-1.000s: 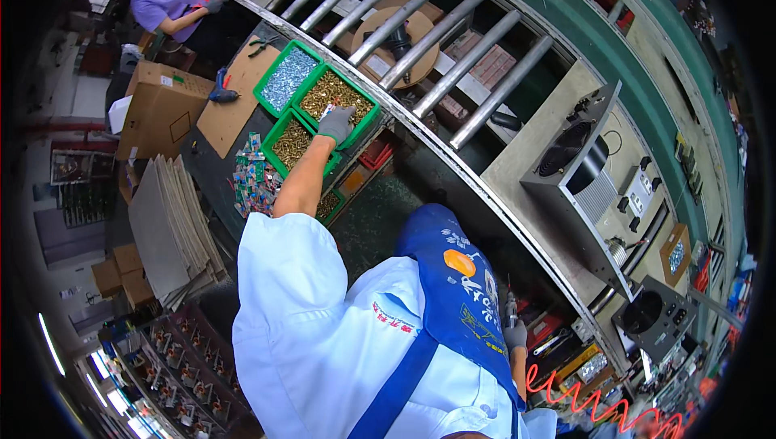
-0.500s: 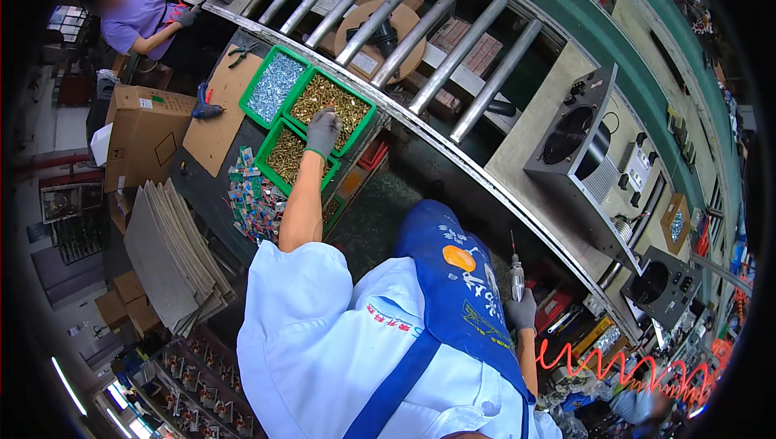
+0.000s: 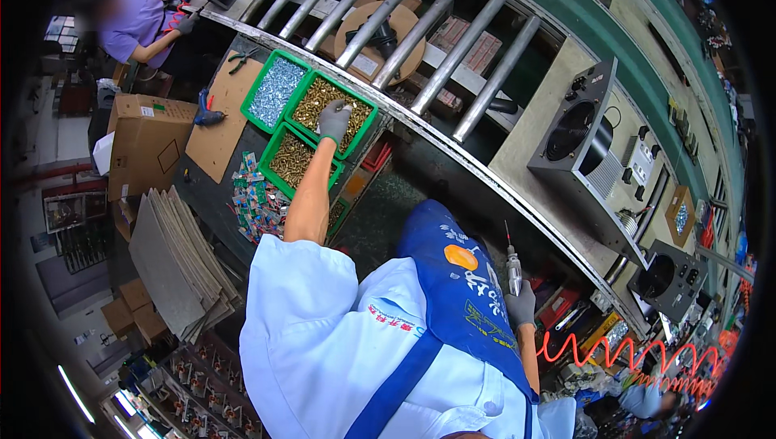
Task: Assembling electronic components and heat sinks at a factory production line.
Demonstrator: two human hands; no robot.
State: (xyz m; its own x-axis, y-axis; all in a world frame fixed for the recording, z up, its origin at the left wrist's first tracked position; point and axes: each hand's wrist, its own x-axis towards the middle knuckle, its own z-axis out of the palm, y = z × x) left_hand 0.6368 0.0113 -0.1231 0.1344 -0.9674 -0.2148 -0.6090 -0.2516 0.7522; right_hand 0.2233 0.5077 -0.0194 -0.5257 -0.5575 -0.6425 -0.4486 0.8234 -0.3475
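Note:
My left hand [image 3: 334,121], in a grey glove, is over a green bin [image 3: 368,128] and touches the brass-coloured screws [image 3: 314,107] in it. Its fingers are curled together; anything between them is too small to make out. Beside that bin stand a green bin of silvery screws [image 3: 279,91] and a nearer green bin of brass-coloured screws [image 3: 291,158]. At my right side, my gloved right hand [image 3: 521,306] is closed around an air screwdriver [image 3: 513,269], its thin bit pointing away from me. A coiled red hose [image 3: 614,352] runs near that wrist.
Beyond the bins runs a roller conveyor [image 3: 428,27] with a metal edge. A black speaker-like box [image 3: 574,124] stands at right. Left lie a cardboard sheet [image 3: 218,124], a blue power tool [image 3: 208,110], pliers [image 3: 241,61] and small packets [image 3: 257,200]. A co-worker [image 3: 133,23] works far left.
My left hand has shifted slightly right over the brass-coloured screws, its fingers now more curled. The right hand with the air screwdriver stays almost in place. The co-worker's arms have moved.

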